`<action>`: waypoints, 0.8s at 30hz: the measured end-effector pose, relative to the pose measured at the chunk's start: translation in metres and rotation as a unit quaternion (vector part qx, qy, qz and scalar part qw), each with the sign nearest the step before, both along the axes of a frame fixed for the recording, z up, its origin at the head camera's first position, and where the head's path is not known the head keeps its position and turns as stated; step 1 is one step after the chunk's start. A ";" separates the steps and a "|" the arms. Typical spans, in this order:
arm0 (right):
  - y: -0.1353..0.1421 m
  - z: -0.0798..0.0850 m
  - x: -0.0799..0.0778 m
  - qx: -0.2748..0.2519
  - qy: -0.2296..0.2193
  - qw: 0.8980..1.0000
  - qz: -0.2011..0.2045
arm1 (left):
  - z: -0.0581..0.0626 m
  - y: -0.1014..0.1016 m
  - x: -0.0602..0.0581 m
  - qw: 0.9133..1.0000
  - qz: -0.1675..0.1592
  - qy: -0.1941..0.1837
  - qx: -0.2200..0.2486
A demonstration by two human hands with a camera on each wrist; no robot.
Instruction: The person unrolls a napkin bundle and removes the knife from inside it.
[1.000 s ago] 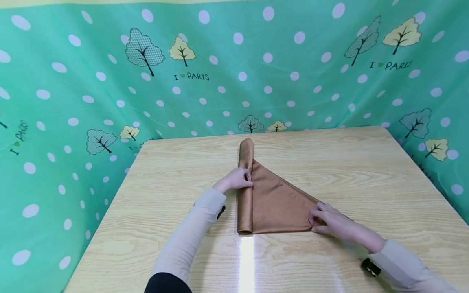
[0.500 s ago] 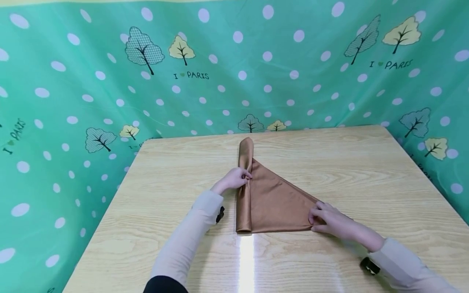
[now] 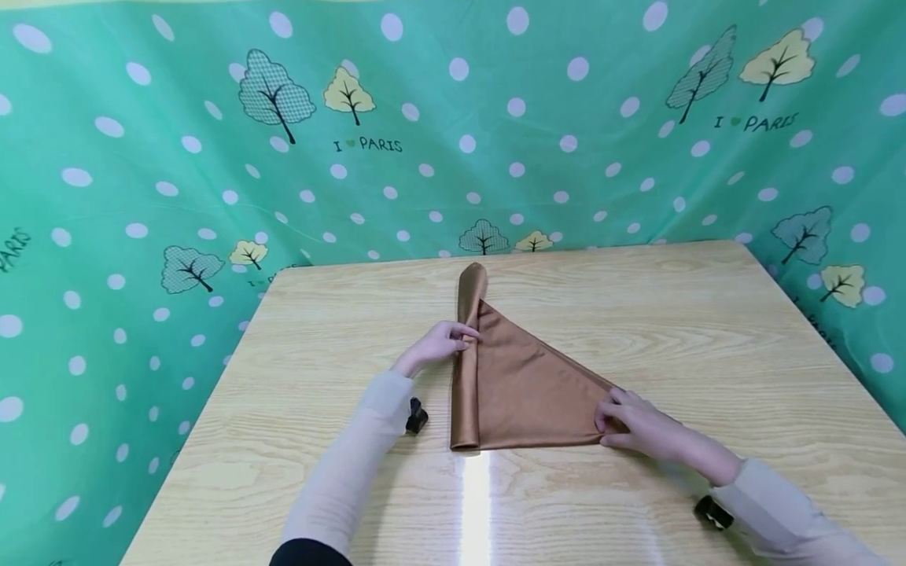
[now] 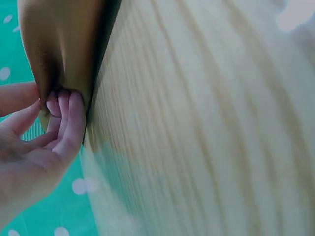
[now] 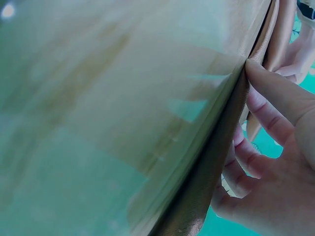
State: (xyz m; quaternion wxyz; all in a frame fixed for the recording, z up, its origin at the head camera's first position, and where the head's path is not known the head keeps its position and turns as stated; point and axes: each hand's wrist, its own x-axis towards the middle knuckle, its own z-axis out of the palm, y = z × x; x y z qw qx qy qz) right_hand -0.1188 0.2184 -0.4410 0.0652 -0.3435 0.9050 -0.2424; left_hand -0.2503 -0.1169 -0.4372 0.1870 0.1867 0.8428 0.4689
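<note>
A brown satin napkin (image 3: 527,385) lies on the wooden table (image 3: 708,330) as a triangle, its left side rolled into a long tube (image 3: 467,369). My left hand (image 3: 442,343) grips the roll about halfway along; in the left wrist view its fingertips (image 4: 66,110) curl under the brown napkin (image 4: 64,44). My right hand (image 3: 626,424) pinches the napkin's right corner against the table. In the right wrist view the fingers (image 5: 268,105) press on the cloth edge (image 5: 216,162).
A green curtain (image 3: 212,157) with white dots and trees closes off the back and both sides of the table. A glare streak (image 3: 476,503) runs along the tabletop below the roll. Black wrist straps (image 3: 416,417) show on both sleeves.
The rolled edge has shifted a little to the left with my left hand, and the roll looks slightly looser. My right hand has stayed on the corner.
</note>
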 end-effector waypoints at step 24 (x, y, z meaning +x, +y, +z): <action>0.000 0.001 0.000 0.005 -0.009 1.000 -0.004 | -0.001 -0.035 0.010 0.989 0.126 -0.077 0.027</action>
